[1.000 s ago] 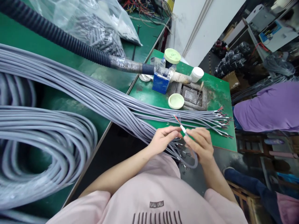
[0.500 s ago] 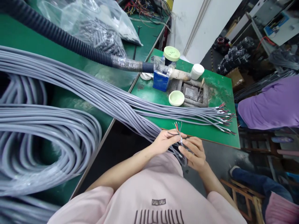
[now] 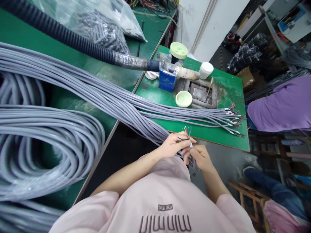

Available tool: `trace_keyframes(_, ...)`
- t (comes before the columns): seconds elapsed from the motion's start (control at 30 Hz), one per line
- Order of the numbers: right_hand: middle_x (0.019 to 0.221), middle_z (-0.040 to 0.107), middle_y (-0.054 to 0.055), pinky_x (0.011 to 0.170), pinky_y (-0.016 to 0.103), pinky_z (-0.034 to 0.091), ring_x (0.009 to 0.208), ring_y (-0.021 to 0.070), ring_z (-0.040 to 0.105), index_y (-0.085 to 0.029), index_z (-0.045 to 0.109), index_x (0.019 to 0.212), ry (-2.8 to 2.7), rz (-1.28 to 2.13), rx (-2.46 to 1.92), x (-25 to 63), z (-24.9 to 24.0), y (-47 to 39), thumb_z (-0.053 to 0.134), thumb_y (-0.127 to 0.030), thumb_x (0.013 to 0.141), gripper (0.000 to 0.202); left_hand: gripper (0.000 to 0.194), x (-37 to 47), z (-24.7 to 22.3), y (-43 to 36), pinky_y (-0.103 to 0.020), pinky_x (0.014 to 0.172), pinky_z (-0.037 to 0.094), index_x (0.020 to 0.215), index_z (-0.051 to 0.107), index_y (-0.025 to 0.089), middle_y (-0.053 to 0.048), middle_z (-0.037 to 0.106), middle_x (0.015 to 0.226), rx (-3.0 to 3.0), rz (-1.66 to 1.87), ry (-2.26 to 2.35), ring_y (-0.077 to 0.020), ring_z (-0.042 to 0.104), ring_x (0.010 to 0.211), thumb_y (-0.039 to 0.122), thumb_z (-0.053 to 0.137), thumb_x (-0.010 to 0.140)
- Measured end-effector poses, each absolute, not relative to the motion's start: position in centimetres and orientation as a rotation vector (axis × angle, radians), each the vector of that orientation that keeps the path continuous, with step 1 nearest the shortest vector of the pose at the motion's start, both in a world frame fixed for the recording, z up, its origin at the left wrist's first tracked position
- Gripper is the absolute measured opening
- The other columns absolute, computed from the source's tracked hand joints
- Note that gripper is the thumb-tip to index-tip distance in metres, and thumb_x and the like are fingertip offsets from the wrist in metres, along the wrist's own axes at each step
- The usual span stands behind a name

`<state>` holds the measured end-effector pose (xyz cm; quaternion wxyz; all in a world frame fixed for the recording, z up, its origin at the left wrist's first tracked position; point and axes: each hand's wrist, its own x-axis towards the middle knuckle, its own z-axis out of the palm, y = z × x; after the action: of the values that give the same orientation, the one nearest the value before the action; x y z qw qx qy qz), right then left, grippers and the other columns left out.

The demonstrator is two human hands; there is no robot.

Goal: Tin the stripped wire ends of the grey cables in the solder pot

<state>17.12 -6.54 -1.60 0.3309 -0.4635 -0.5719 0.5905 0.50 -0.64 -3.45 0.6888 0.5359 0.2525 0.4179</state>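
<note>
One cable end [image 3: 191, 145] is in hand, held in front of the body, just off the near edge of the green surface [image 3: 229, 92]. Its coloured cores fan upward out of a white sleeve; several are visible, too fine for an exact count. The left hand [image 3: 173, 145] grips it, thumb and forefinger closed on the cores just by the sleeve. The right hand [image 3: 199, 157] has its fingers bent just below the sleeve; whether that grip is closed on the cable cannot be told.

Handling, as judged: the pinch should sit close to the sleeve, firm but not crushing; cores are best parted singly, without sharp bends at their root, the right hand steadying the grey jacket.

Count on the surface: one green-lidded jar [image 3: 178, 50], one white tub [image 3: 206, 70], one open pale-green dish [image 3: 184, 99], one blue box [image 3: 167, 81], one soiled metal frame [image 3: 214, 101], one stick [image 3: 210, 87]. One ribbed hose [image 3: 80, 42] reaches in from the left. Grey cables [image 3: 116, 97] lie crossed in quantity; their stripped ends [image 3: 234, 120] overlap, number not determinable.
</note>
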Motion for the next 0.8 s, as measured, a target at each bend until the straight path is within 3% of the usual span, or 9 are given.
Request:
trace_keyframes(0.13, 0.038, 0.052, 0.000, 0.044, 0.024, 0.035, 0.034, 0.0092, 0.041, -0.015, 0.064, 0.061, -1.198, 1.773, -1.039, 15.8, -3.2, -6.6, 0.047, -0.056, 0.091, 0.054, 0.027, 0.5, -4.4, -0.7, -0.028, 0.068, 0.048, 0.084, 0.078, 0.017, -0.007, 0.069, 0.083, 0.929, 0.901, 0.564, -0.0153, 0.061, 0.071, 0.042, 0.075, 0.074)
trace_keyframes(0.23, 0.036, 0.050, -0.001, 0.045, 0.024, 0.034, 0.034, 0.0086, 0.039, -0.015, 0.064, 0.060, -1.169, 1.818, -1.003, 15.6, -4.0, -6.9, 0.049, -0.058, 0.089, 0.054, 0.030, 0.7, -5.1, -0.9, -0.029, 0.066, 0.046, 0.065, 0.074, 0.015, -0.007, 0.066, 0.073, 0.758, 0.890, 0.503, -0.0150, 0.060, 0.069, 0.044, 0.077, 0.071)
trace_keyframes(0.43, 0.038, 0.051, -0.002, 0.042, 0.023, 0.032, 0.034, 0.0085, 0.039, -0.015, 0.069, 0.066, -1.264, 1.893, -0.942, 16.1, -5.0, -7.0, 0.051, -0.063, 0.085, 0.054, 0.047, 1.8, -5.1, -1.3, -0.026, 0.052, 0.034, 0.051, 0.063, 0.016, 0.001, 0.042, 0.049, 0.527, 0.757, 0.335, -0.0116, 0.043, 0.053, 0.058, 0.081, 0.059)
trace_keyframes(0.6, 0.036, 0.049, -0.003, 0.041, 0.023, 0.030, 0.032, 0.0089, 0.038, -0.017, 0.068, 0.067, -1.173, 1.762, -1.019, 15.8, -5.0, -6.9, 0.053, -0.059, 0.086, 0.049, 0.046, 2.3, -4.5, -1.2, -0.023, 0.051, 0.032, 0.058, 0.058, 0.015, 0.003, 0.042, 0.051, 0.439, 0.801, 0.434, -0.0083, 0.041, 0.051, 0.055, 0.079, 0.065)
trace_keyframes(0.8, 0.036, 0.049, -0.004, 0.044, 0.024, 0.031, 0.034, 0.0086, 0.037, -0.017, 0.065, 0.066, -1.180, 1.469, -1.225, 14.8, -3.7, -6.4, 0.055, -0.049, 0.089, 0.041, 0.030, 0.9, -3.8, -0.7, -0.021, 0.054, 0.035, 0.068, 0.055, 0.017, 0.006, 0.046, 0.053, 0.542, 1.204, 0.690, -0.0063, 0.040, 0.051, 0.038, 0.075, 0.075)
